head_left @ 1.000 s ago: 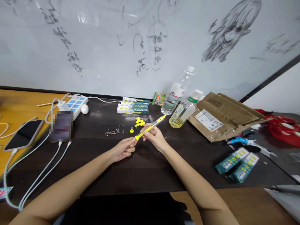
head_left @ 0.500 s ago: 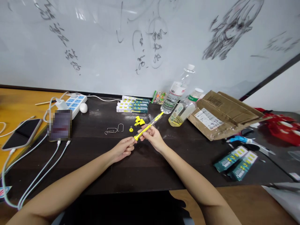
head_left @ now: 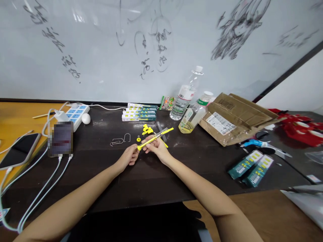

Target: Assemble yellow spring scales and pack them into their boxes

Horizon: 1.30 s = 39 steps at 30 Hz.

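Note:
A slim yellow-and-clear tube (head_left: 150, 140) slants up to the right between my two hands over the dark table. My left hand (head_left: 130, 155) is closed, pinching the tube's yellow knobbed lower end. Closer to the middle, my right hand (head_left: 159, 148) grips it between thumb and fingers. Just beyond the hands lie small yellow plastic parts (head_left: 147, 129) and a yellow ring-shaped piece (head_left: 138, 139). Partly behind the right hand are a thin yellow stick (head_left: 164, 144) and a clear strip (head_left: 159, 126). Bent metal wires (head_left: 117, 142) lie to the left.
Several slim boxes (head_left: 139, 117) are stacked by the whiteboard (head_left: 101, 50). Two bottles (head_left: 183, 97) (head_left: 194, 116) and a cardboard package (head_left: 222, 117) stand at back right. Scissors (head_left: 264, 145) and two green boxes (head_left: 258, 170) lie right. A power strip (head_left: 77, 116), phones (head_left: 19, 151) and cables are left.
The tube has tipped to a flatter slant, still in both hands. The yellow stick beyond my right hand now shows. The whole view has shifted slightly.

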Available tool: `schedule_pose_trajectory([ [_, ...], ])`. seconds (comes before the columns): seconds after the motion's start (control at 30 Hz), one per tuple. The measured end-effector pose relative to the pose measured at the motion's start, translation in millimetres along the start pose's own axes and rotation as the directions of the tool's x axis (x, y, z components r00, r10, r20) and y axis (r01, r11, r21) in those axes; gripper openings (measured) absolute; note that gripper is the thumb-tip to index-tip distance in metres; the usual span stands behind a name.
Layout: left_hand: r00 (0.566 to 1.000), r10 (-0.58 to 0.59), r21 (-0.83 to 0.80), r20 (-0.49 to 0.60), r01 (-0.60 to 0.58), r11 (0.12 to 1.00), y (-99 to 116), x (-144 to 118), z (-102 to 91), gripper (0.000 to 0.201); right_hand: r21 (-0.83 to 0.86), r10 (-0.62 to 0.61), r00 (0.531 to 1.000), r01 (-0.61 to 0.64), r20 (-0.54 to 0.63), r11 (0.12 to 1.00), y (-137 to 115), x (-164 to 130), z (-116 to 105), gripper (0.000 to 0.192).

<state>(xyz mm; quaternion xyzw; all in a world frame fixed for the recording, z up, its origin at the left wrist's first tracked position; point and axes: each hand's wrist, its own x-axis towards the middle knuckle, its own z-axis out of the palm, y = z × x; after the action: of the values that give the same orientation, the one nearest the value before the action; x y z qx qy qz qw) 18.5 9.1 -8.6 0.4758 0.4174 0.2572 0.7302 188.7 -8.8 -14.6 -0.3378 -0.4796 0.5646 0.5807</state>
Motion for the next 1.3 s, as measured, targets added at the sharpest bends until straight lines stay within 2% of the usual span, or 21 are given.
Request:
schedule_pose_trajectory([
  [0.07, 0.999, 0.013, 0.137, -0.053, -0.006, 0.990, -0.9, 0.7, -0.8, 0.037, -0.015, -0.004, 1.000, 0.004, 0.000, 1.000, -0.8, -0.8, 1.4, 0.037],
  [0.1, 0.996, 0.065, 0.216, -0.063, -0.050, 0.975, -1.5, 0.2, -1.5, 0.039, -0.023, -0.002, 1.000, 0.002, -0.002, 1.000, -1.0, -1.1, 1.7, 0.036],
  [0.17, 0.965, 0.254, 0.396, -0.059, -0.211, 0.894, -2.2, -2.6, -3.4, 0.040, -0.040, 0.003, 1.000, -0.003, 0.000, 0.999, -0.9, -1.5, 2.1, 0.035],
  [0.23, 0.909, 0.416, 0.561, -0.031, -0.329, 0.760, -1.9, -6.1, -5.7, 0.040, -0.066, 0.011, 1.000, -0.009, 0.024, 0.998, -0.2, -2.2, 2.7, 0.034],
  [0.27, 0.890, 0.455, 0.625, -0.022, -0.343, 0.701, -1.5, -7.6, -6.8, 0.039, -0.082, 0.011, 0.999, -0.008, 0.036, 0.997, 0.2, -2.6, 3.1, 0.033],
  [0.33, 0.880, 0.474, 0.712, -0.028, -0.315, 0.628, -0.6, -9.4, -8.6, 0.036, -0.110, 0.003, 0.999, 0.002, 0.042, 0.994, 0.8, -3.9, 4.2, 0.032],
  [0.47, 0.879, 0.473, 0.762, -0.058, -0.267, 0.590, -1.1, -9.2, -9.5, 0.028, -0.135, -0.038, 0.999, 0.040, 0.019, 0.990, 1.3, -7.9, 8.1, 0.032],
  [0.7, 0.874, 0.481, 0.781, -0.070, -0.252, 0.571, -2.1, -11.7, -6.8, 0.026, -0.200, -0.120, 0.992, 0.110, -0.041, 0.974, 4.5, -16.3, 18.0, 0.029],
  [0.83, 0.881, 0.471, 0.748, -0.052, -0.278, 0.603, -1.8, -13.4, -5.1, 0.026, -0.200, -0.134, 0.990, 0.122, -0.049, 0.972, 6.5, -17.4, 19.9, 0.029],
  [0.93, 0.876, 0.482, 0.581, -0.015, -0.385, 0.717, -8.4, -10.1, -2.6, 0.031, -0.150, -0.109, 0.993, 0.101, -0.047, 0.983, 6.3, -17.5, 21.5, 0.031],
  [1.03, 0.892, 0.452, 0.328, -0.018, -0.422, 0.845, -17.4, -4.6, 1.8, 0.037, -0.175, -0.110, 0.992, 0.099, -0.056, 0.980, 5.0, -17.3, 23.5, 0.030],
  [1.13, 0.900, 0.435, 0.188, 0.008, -0.429, 0.884, -18.5, -0.5, 4.7, 0.041, -0.232, -0.123, 0.992, 0.112, -0.033, 0.966, 5.3, -14.4, 22.2, 0.027],
  [1.23, 0.882, 0.466, 0.147, -0.063, -0.454, 0.879, -9.4, 3.3, -1.1, 0.042, -0.410, -0.205, 0.978, 0.200, 0.031, 0.890, 7.5, -8.3, 12.3, 0.030],
  [1.3, 0.855, 0.478, 0.113, -0.202, -0.464, 0.878, -1.6, 7.3, -11.3, 0.041, -0.591, -0.286, 0.955, 0.276, 0.079, 0.758, 7.6, -3.9, 0.2, 0.035],
])
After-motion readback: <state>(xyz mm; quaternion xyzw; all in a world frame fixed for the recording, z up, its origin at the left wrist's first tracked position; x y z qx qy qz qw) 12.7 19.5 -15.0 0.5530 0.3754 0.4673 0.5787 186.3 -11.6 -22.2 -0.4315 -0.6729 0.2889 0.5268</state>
